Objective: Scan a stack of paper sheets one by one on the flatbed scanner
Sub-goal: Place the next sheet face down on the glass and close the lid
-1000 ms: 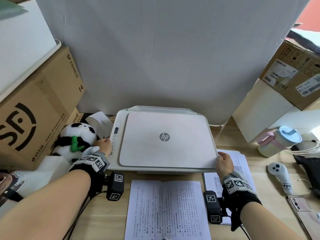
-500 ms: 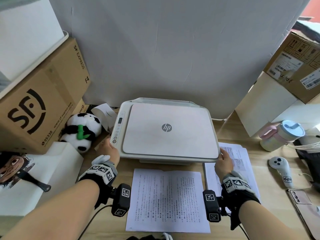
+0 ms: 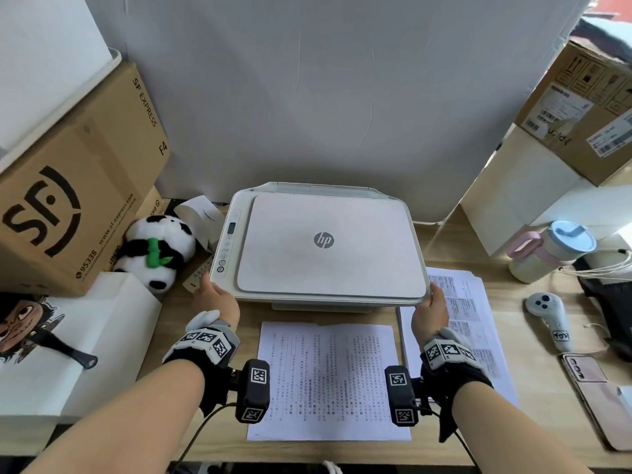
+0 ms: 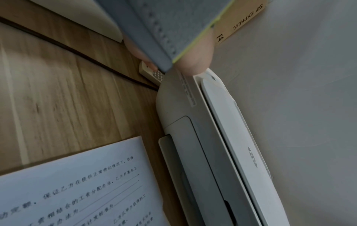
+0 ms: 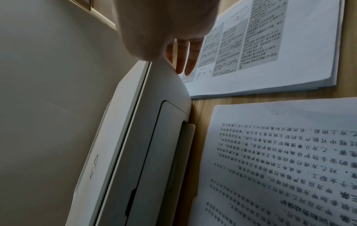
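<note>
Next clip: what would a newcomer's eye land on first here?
The white HP scanner, lid closed, sits mid-desk with the left hand and right hand at its two front corners. A printed sheet lies in front of it, a paper stack to its right. A plush panda sits at left.

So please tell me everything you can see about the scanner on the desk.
The scanner is a flat, off-white plastic machine with a grey hp logo on its closed lid. A strip of buttons and a small display runs along its left edge. It sits level on the wooden desk, in front of a white board. The left hand touches its front left corner and the right hand its front right corner. A printed sheet lies in front of it and a paper stack at its right.
</note>
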### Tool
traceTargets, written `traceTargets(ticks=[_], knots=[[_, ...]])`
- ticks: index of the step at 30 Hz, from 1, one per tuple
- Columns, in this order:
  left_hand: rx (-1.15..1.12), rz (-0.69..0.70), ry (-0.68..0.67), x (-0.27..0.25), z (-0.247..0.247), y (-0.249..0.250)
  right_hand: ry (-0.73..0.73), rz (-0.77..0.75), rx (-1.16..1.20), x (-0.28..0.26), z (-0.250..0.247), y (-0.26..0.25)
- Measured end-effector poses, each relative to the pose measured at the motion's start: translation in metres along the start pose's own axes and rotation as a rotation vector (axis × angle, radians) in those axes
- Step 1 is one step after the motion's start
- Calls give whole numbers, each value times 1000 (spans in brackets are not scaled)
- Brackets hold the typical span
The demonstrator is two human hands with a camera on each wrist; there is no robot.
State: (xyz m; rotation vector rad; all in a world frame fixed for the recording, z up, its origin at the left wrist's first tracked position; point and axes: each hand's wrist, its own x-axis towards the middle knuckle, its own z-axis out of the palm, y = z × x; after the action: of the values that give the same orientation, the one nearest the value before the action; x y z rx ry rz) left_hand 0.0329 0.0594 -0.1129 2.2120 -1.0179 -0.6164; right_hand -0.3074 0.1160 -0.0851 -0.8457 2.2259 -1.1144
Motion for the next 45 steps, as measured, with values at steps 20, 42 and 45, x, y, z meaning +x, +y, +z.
traceTargets(ticks=[20, 42, 45], knots=[[-55, -16, -25, -1, -2, 0, -14, -9, 15, -2, -1, -2], [-55, 3, -22, -5, -6, 3, -5, -18, 12, -2, 0, -1], [-58, 3, -24, -4, -5, 2, -10, -18, 12, -1, -1, 0]])
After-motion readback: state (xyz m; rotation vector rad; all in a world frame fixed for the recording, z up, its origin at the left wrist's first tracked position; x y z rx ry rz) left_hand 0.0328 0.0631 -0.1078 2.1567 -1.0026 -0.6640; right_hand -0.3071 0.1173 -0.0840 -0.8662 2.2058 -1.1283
